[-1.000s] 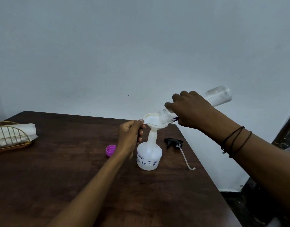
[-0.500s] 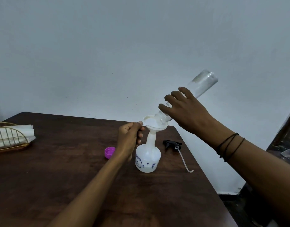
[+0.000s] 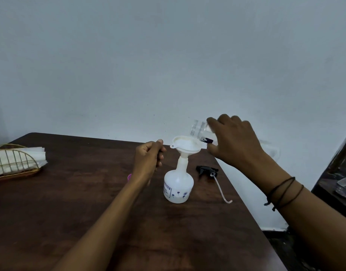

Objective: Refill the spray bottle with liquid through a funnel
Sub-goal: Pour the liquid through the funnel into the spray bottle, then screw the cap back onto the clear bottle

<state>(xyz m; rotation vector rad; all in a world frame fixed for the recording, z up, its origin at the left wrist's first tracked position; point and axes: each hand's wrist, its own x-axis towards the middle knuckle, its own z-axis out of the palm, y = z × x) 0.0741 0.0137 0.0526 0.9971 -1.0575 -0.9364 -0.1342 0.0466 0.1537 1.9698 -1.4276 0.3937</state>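
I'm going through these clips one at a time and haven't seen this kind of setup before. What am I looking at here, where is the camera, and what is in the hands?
There is no machine: a person wears one camera on the head, looking down at their own hands. The right hand holds a clear bottle, its mouth beside a white funnel. The funnel sits in the neck of a white spray bottle standing on a dark wooden table. The left hand is curled just left of the funnel, not touching it. Also on the table: the black spray head with its tube, a pink cap mostly hidden by the left arm, and a wire napkin holder.
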